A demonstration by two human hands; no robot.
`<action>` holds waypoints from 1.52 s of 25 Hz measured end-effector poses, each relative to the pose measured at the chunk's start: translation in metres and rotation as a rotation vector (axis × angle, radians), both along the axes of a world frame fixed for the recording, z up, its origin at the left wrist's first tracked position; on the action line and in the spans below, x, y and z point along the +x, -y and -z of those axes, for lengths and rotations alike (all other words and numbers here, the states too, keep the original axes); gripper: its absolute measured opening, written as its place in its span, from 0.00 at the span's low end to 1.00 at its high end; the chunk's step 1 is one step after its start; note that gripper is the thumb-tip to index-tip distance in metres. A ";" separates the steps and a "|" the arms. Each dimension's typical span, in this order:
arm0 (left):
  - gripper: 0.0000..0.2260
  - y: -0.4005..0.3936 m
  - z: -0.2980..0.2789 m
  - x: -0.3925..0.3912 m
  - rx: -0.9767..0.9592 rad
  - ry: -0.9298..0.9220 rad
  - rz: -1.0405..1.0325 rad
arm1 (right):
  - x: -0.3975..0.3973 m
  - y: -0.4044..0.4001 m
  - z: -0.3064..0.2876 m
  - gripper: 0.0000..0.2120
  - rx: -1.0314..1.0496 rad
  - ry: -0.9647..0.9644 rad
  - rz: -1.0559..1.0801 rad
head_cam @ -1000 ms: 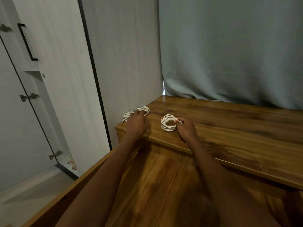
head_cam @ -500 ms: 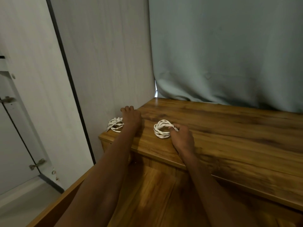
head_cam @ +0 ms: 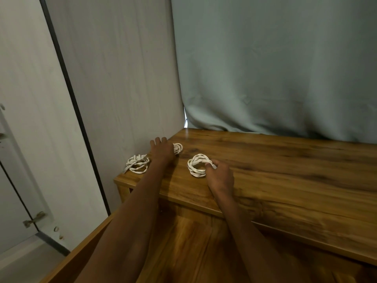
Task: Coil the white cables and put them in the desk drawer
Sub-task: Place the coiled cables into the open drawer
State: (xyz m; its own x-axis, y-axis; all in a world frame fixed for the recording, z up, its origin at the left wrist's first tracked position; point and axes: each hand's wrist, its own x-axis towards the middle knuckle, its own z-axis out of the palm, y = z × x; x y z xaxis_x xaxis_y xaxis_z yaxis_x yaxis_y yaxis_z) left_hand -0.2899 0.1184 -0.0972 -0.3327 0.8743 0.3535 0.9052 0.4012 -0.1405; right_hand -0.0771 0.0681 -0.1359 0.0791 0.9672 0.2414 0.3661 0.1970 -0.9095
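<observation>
Three white coils on table [head_cam: 285,170], middle coil [head_cam: 177,148] partly covered by flat left hand [head_cam: 162,150], right coil [head_cam: 199,165] pinched by right hand [head_cam: 221,176], left coil [head_cam: 137,163] lying just beside left wrist.

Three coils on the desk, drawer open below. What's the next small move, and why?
Probably lift the middle coil with the right hand, whose fingers already pinch it, and lower it into the open drawer. The left hand merely rests by the far coil.

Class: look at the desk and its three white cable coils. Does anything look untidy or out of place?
Yes. The left coil near the desk's corner is loose, one end trailing off the edge. The middle coil is tighter.
</observation>
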 end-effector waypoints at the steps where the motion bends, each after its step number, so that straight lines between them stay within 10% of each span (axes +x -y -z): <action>1: 0.20 -0.002 -0.001 0.002 0.047 0.065 0.069 | 0.001 -0.001 0.000 0.14 0.000 -0.003 0.028; 8: 0.11 0.054 -0.033 0.040 0.502 1.153 0.383 | 0.006 -0.001 -0.005 0.17 -0.077 -0.132 0.003; 20: 0.13 0.256 -0.008 0.076 0.151 1.355 0.472 | 0.099 0.103 -0.010 0.07 -0.104 -0.213 -0.416; 30: 0.06 0.278 0.038 0.152 -0.424 0.784 0.638 | 0.246 0.174 0.020 0.08 -0.267 0.459 -0.493; 38: 0.18 0.263 0.090 0.241 -0.171 0.033 0.615 | 0.263 0.174 0.039 0.18 -0.103 1.078 -0.217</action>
State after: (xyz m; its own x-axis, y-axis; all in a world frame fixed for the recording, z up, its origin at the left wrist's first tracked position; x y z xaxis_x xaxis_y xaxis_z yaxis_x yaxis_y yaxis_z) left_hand -0.0491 -0.1443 -0.1872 0.2395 0.9521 0.1900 0.9678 -0.2185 -0.1248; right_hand 0.1863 -0.1059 -0.1748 -0.2977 0.9547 -0.0009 0.9438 0.2942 -0.1504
